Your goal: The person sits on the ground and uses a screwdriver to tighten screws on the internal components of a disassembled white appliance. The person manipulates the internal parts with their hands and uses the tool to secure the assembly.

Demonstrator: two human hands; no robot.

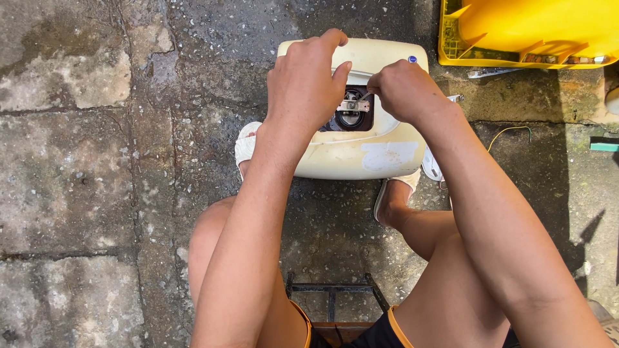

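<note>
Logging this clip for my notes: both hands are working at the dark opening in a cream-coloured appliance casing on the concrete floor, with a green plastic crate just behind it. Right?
Not quite. The head view shows the crate is yellow, not green. The rest stands: left hand, right hand, cream casing.

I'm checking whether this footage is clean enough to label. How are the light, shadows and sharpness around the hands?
Head view: hard sunlight, sharp focus throughout; the left hand and right hand are brightly lit, the opening in the cream casing stays dark, the yellow crate looks nearly overexposed, and deep shadow falls on the concrete at right.
</note>
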